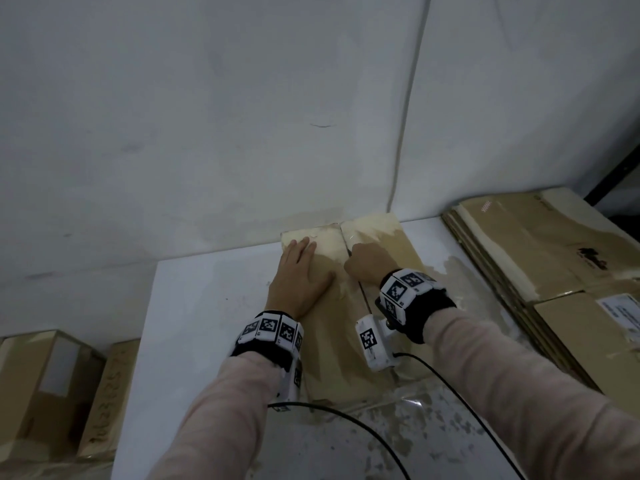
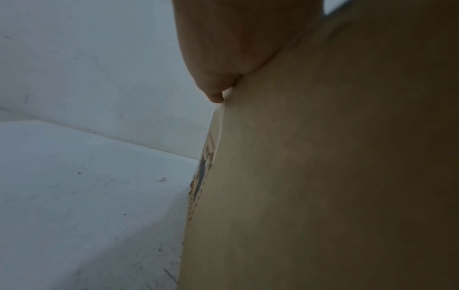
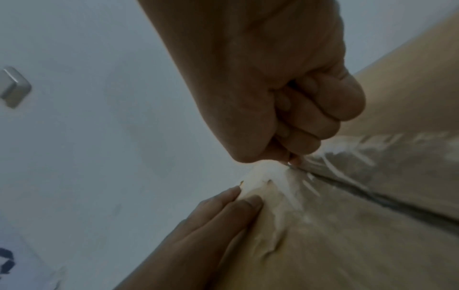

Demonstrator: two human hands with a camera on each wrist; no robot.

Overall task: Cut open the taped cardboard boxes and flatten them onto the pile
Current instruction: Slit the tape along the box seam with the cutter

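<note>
Left hand [image 1: 298, 282] flat on box [image 1: 332, 341] — right hand [image 1: 370, 263] fisted at seam.

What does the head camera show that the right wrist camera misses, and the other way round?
Only the head view shows the pile of flattened brown cardboard boxes and two upright cardboard boxes beside the white table. Only the right wrist view shows the right hand fisted at the taped seam. Both show the left hand flat on the brown cardboard box.

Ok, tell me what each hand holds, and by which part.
Left hand holds nothing; it presses flat on the box top. Right hand is fisted at the taped seam; its tool is hidden.
</note>
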